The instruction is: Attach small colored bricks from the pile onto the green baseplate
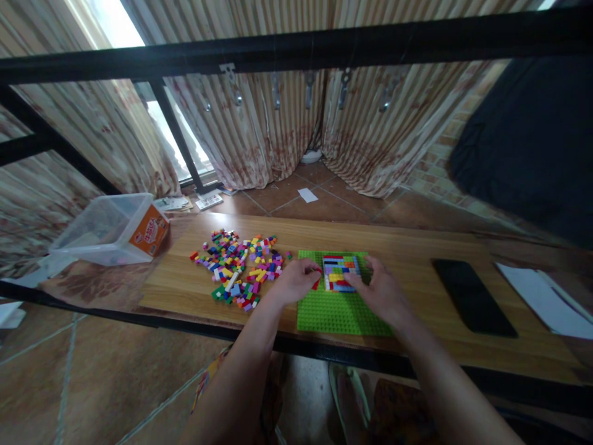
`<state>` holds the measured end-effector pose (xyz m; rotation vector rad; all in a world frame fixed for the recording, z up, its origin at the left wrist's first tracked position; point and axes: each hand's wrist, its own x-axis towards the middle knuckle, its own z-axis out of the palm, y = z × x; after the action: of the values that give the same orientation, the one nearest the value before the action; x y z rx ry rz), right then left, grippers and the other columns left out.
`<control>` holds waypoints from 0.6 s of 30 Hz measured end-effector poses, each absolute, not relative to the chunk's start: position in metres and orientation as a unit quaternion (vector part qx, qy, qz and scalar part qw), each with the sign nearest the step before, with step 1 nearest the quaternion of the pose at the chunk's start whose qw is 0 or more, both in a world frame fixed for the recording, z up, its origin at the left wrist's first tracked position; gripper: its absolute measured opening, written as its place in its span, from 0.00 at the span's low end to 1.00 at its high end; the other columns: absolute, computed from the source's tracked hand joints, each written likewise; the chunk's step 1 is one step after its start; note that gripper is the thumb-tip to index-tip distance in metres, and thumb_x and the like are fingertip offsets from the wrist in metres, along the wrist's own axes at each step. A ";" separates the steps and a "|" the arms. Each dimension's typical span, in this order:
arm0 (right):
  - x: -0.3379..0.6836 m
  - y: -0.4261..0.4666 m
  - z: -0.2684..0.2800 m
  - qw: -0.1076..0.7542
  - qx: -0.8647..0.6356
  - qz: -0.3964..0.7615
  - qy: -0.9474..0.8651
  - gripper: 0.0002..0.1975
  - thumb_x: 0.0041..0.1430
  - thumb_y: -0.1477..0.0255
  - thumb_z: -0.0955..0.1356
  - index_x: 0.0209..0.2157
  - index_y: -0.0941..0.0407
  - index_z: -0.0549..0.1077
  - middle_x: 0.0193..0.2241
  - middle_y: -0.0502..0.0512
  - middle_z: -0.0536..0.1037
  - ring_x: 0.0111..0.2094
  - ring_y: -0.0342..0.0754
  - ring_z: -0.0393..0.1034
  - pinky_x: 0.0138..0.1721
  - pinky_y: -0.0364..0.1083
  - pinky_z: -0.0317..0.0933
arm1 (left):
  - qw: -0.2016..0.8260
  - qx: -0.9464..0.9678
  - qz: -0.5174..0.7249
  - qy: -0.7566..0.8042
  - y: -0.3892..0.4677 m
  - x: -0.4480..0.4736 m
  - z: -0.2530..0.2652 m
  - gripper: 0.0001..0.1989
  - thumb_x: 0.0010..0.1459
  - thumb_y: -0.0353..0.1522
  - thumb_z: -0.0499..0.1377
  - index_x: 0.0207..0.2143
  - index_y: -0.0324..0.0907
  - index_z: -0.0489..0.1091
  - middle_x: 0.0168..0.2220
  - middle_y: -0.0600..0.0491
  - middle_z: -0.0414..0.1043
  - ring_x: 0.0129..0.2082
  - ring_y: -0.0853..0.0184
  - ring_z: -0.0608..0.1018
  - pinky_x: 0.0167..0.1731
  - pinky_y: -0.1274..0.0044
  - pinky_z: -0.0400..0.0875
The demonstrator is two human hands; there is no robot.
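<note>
I am building with little bricks on a green baseplate (340,312) that lies flat on the wooden table (417,259). In the far half of the plate there is a patch of bricks (341,272) already pressed on, in rows of red, blue, purple, yellow, orange and white.

My left hand (296,279) is at the left edge of that patch. Its fingers are pinched shut on a small red brick (317,283), which sits right against the patch and low on the plate. My right hand (382,290) rests on the plate at the right side of the patch. Its fingers are bent and touch the edge of the bricks, but I cannot tell if they hold a piece.

I think I am at the step of adding one more brick to the left side. Next, the red brick needs to line up with the bumps on the plate, snug to its neighbours, and then get a push straight down. My right hand should keep the plate from sliding.

The loose pile of bricks (238,272) is just to the left of the plate, near my left hand. Farther left is a clear plastic tub (104,228) with an orange label. A black phone (472,295) lies to the right, well apart.
</note>
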<state>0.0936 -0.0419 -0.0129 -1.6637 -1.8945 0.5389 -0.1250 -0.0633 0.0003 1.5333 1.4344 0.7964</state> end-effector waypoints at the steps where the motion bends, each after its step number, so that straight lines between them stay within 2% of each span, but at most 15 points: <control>1: 0.091 -0.042 -0.016 0.273 -0.622 0.191 -0.708 0.38 0.52 0.50 0.68 0.58 0.60 0.65 0.53 0.70 0.72 0.54 0.62 0.67 0.52 0.59 0.61 | 0.435 0.614 0.320 0.576 -0.063 -0.125 0.000 0.09 0.54 0.32 0.54 0.30 0.38 0.72 0.21 0.57 0.66 0.22 0.71 0.67 0.23 0.80 0.57; 4: 0.086 -0.041 -0.022 0.247 -0.638 0.176 -0.708 0.40 0.53 0.49 0.67 0.60 0.60 0.63 0.55 0.73 0.70 0.58 0.66 0.62 0.53 0.61 0.59 | 0.436 0.616 0.318 0.574 -0.063 -0.125 0.000 0.09 0.54 0.32 0.53 0.30 0.38 0.72 0.22 0.57 0.67 0.22 0.71 0.67 0.23 0.80 0.58; 12: 0.088 -0.040 -0.027 0.237 -0.646 0.168 -0.706 0.39 0.52 0.48 0.67 0.59 0.57 0.64 0.54 0.71 0.71 0.56 0.68 0.63 0.50 0.63 0.59 | 0.434 0.615 0.329 0.569 -0.067 -0.123 -0.001 0.07 0.53 0.30 0.54 0.28 0.38 0.72 0.22 0.56 0.68 0.23 0.72 0.68 0.23 0.80 0.58; 18: 0.086 -0.040 -0.027 0.239 -0.644 0.157 -0.709 0.36 0.53 0.48 0.67 0.58 0.55 0.66 0.53 0.69 0.72 0.55 0.67 0.64 0.50 0.63 0.59 | 0.493 0.546 0.395 0.550 -0.072 -0.117 -0.001 0.04 0.51 0.29 0.56 0.27 0.39 0.70 0.21 0.57 0.69 0.22 0.72 0.68 0.24 0.80 0.60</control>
<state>0.0860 -0.0404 -0.0272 -1.7639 -1.9420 0.4297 -0.1174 -0.0720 -0.0006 1.3238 1.3337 0.9589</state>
